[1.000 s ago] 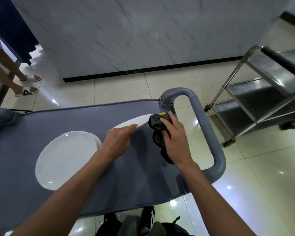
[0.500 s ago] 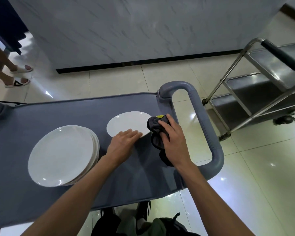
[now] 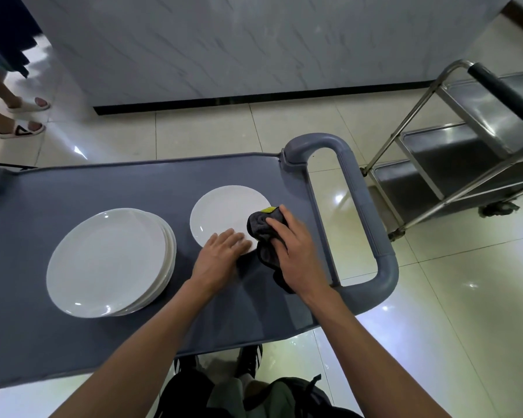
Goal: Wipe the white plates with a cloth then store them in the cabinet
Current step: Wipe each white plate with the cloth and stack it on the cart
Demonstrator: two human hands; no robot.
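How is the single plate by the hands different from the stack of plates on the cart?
The single plate lies alone on the gray cart; the stack of plates holds several. The single plate is touched by the left hand, with the right hand pressing the dark cloth at its edge; the stack is untouched. The single plate looks smaller. Both are white and round.

On the grey cart surface (image 3: 103, 191), the left hand (image 3: 221, 251) lies flat on a single white plate (image 3: 227, 212); the right hand (image 3: 296, 251) presses a dark cloth (image 3: 261, 227) onto its rim. A plate stack (image 3: 109, 260) sits just left.
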